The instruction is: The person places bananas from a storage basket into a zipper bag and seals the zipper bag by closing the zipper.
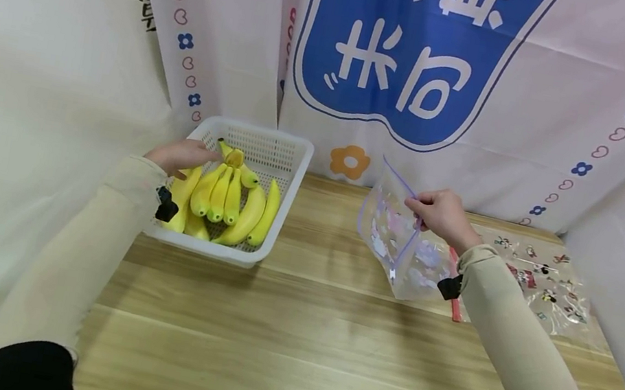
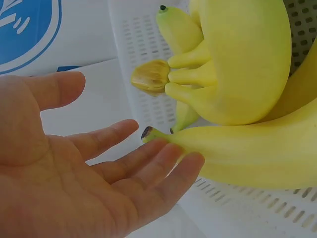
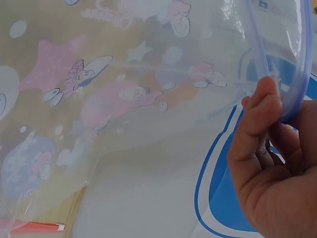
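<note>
My left hand [image 1: 184,157] is over the left side of a white plastic basket [image 1: 289,198] of yellow bananas. In the left wrist view its fingers are spread and loosely bent, fingertips right at the stem end of a single banana [image 2: 237,153]. Beside that banana lies a bunch of bananas [image 2: 242,74] with a brown-yellow stem. On the other side, my right hand [image 1: 443,215] pinches the purple-edged rim of a clear zip bag [image 1: 384,222] between thumb and fingers. The bag stands upright with its mouth parted; pink and purple cartoon prints [image 3: 124,99] cover it.
Right of the zip bag, another clear bag [image 1: 547,289] with small cartoon prints and a red zip strip [image 1: 457,310] lies flat on the wooden table [image 1: 285,350]. A printed white cloth [image 1: 240,36] hangs close behind the basket and bags.
</note>
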